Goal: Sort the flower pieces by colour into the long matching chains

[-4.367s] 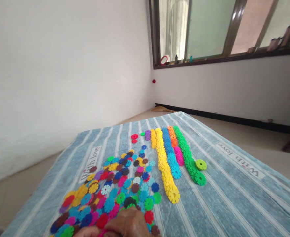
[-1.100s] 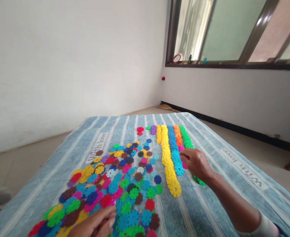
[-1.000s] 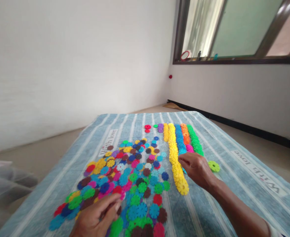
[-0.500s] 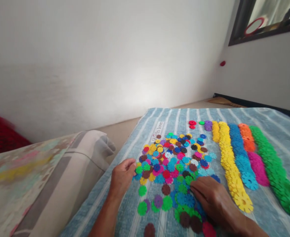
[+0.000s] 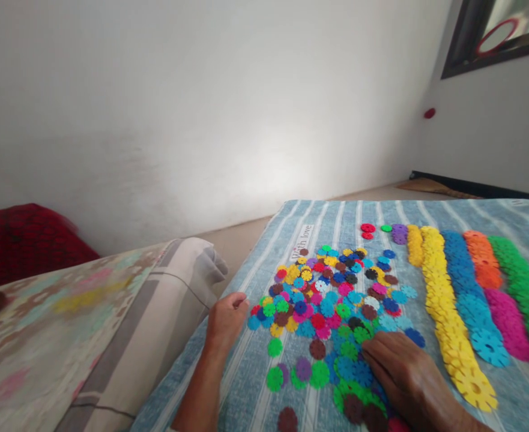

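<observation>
A loose pile of mixed-colour plastic snowflake discs (image 5: 331,300) lies on a blue striped cloth (image 5: 264,384). To its right run sorted rows of discs: yellow (image 5: 444,300), blue (image 5: 466,294), orange (image 5: 483,258), pink (image 5: 510,315) and green (image 5: 525,288). My left hand (image 5: 226,318) rests at the pile's left edge with its fingers curled; what they hold is hidden. My right hand (image 5: 403,375) lies palm down on the pile's near right part, fingers pressed flat over green and blue discs.
A grey and patterned pillow or bedding (image 5: 111,324) lies left of the cloth, with a red cushion (image 5: 21,240) behind it. White walls close off the back. A window frame corner (image 5: 493,36) shows at top right. Two red discs (image 5: 367,230) sit apart at the far end.
My view swung left. My right hand left the sorted rows and came down onto the mixed pile. My left hand moved to the pile's left edge.
</observation>
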`<state>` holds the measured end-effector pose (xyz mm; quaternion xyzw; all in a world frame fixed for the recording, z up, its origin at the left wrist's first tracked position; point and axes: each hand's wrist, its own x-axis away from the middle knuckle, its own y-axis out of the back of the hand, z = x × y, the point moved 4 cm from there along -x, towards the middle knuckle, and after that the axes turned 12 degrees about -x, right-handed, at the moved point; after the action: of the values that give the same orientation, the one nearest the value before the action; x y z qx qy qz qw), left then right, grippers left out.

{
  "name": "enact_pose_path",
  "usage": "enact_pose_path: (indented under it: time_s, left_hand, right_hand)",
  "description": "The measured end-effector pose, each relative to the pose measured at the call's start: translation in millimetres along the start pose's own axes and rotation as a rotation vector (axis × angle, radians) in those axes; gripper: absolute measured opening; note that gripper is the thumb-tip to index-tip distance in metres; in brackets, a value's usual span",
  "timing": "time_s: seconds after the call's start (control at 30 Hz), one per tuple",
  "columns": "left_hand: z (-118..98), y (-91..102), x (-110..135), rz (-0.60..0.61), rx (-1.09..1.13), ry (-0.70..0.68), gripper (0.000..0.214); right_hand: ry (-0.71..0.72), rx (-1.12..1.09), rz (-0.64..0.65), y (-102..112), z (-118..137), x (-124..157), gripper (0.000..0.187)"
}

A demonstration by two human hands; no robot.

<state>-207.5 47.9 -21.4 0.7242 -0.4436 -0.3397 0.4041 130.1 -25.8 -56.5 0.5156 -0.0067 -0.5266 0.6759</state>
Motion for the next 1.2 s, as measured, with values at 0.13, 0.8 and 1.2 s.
enact_pose_path:
  time_s: [0.13, 0.8, 1.2]
  left_hand:
    - [-9.6, -3.6, 3.7, 0.096, -0.194, -0.078, 0.025]
    - [-23.4, -3.7, 6.3, 0.093, 0.215, -0.076, 0.023]
    - [-97.2, -31.7, 69.9, 0.597, 0.439, -0.319, 0.016]
  right_hand:
    - [-0.022, -0.023, -0.015, -4.5, -6.1, 1.7, 0.029]
    - [-0.127, -0.014, 0.034, 3.4, -7.8, -8.8, 0.023]
    - [-0.143, -0.086, 0.029, 14.2, -7.8, -15.1, 0.022]
